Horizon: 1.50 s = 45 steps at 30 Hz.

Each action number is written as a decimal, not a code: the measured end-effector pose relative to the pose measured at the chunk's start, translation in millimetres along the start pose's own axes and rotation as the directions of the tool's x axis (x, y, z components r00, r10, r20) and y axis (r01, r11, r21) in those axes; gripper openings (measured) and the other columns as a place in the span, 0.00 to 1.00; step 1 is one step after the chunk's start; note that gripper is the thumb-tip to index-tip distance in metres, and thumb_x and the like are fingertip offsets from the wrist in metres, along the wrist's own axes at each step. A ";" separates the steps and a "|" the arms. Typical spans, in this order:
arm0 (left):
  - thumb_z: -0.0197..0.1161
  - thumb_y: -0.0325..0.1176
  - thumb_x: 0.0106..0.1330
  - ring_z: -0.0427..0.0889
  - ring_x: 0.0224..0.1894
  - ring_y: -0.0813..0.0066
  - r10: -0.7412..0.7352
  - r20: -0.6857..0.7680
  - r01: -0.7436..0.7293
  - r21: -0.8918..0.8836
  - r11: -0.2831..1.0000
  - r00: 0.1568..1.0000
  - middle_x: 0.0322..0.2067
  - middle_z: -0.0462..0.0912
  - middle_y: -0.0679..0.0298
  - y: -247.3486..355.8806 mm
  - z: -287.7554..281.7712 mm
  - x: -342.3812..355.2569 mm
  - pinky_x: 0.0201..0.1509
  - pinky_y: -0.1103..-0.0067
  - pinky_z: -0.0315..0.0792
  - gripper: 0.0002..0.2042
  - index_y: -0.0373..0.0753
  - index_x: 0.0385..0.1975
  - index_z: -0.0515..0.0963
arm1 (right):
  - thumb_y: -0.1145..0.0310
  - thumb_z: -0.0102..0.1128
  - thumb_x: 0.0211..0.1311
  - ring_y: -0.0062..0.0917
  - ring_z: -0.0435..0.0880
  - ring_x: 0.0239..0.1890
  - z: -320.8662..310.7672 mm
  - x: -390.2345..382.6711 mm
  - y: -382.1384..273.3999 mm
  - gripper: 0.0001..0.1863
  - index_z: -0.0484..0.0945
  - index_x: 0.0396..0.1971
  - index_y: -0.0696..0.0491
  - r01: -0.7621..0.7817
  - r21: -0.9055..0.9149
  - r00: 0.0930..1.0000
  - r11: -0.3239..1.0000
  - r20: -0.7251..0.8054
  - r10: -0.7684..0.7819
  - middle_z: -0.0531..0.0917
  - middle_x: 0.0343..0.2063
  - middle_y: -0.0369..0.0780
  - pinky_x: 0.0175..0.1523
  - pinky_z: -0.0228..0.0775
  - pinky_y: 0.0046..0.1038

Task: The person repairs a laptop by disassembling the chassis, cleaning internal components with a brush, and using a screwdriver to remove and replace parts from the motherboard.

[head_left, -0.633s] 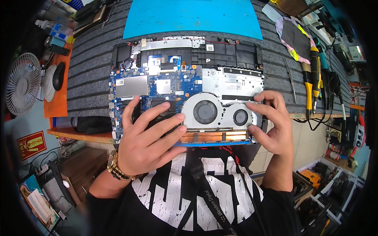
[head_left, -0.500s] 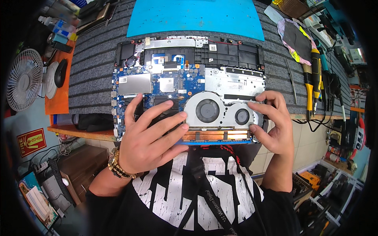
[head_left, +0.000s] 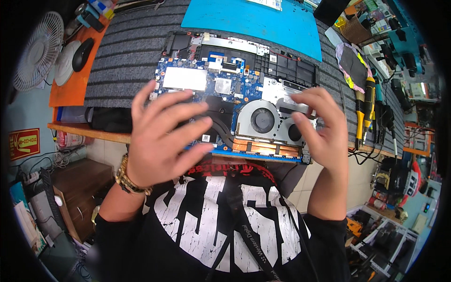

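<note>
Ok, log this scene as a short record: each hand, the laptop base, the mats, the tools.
left hand: fingers spread over circuit board; contact unclear
right hand: thumb and forefinger apart, near smaller fan
laptop base: internals exposed
mats: gray striped mat; blue mat beyond laptop base
tools: yellow-and-black handles, right of laptop base

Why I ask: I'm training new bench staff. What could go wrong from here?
The opened laptop base reaches past the front edge of the bench, so a push could tip it. The left hand, spread over the circuit board, might snag exposed parts. The right hand, near the smaller fan, might knock it.
</note>
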<state>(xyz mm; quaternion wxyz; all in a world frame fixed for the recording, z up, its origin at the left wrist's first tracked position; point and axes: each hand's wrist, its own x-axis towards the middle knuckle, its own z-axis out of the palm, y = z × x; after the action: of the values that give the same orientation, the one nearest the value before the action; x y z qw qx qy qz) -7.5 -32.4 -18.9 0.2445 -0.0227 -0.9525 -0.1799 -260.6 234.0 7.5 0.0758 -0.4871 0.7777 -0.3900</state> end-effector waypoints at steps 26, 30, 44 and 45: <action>0.77 0.30 0.72 0.91 0.52 0.58 -0.202 -0.423 0.135 -0.184 0.974 0.883 0.47 0.95 0.59 -67.2 4.8 -46.5 0.72 0.59 0.75 0.06 0.38 0.44 0.93 | 0.74 0.75 0.69 0.21 0.81 0.33 64.5 71.3 -41.8 0.06 0.87 0.41 0.58 -0.212 -0.104 0.891 0.972 0.388 0.236 0.83 0.32 0.37 0.41 0.76 0.30; 0.77 0.30 0.72 0.91 0.52 0.57 -0.202 -0.425 0.138 -0.178 0.974 0.882 0.47 0.95 0.60 -67.2 7.9 -45.4 0.71 0.59 0.75 0.06 0.39 0.43 0.93 | 0.72 0.75 0.68 0.21 0.79 0.32 62.5 73.7 -37.2 0.07 0.87 0.41 0.58 -0.180 -0.128 0.888 0.975 0.406 0.217 0.83 0.31 0.37 0.39 0.74 0.31; 0.74 0.29 0.75 0.92 0.55 0.57 -0.210 -0.361 0.163 -0.158 0.974 0.909 0.50 0.95 0.56 -65.7 5.5 -48.2 0.75 0.57 0.75 0.06 0.35 0.46 0.93 | 0.75 0.75 0.69 0.19 0.79 0.35 62.9 77.9 -34.2 0.05 0.87 0.41 0.57 -0.076 -0.093 0.877 0.993 0.468 0.111 0.83 0.34 0.35 0.41 0.75 0.29; 0.74 0.29 0.75 0.92 0.55 0.57 -0.205 -0.362 0.157 -0.158 0.975 0.909 0.50 0.95 0.56 -66.2 6.1 -48.7 0.75 0.57 0.75 0.06 0.35 0.46 0.93 | 0.75 0.74 0.70 0.18 0.79 0.34 63.5 78.2 -33.0 0.05 0.87 0.41 0.57 -0.078 -0.092 0.876 0.993 0.468 0.112 0.83 0.33 0.35 0.41 0.74 0.28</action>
<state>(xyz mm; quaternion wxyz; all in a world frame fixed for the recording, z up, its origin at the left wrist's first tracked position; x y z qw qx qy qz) 23.8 -89.9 -68.9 0.4030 0.0854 -0.8727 -0.2621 -246.1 129.0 7.0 0.2651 -0.5309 0.7720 -0.2280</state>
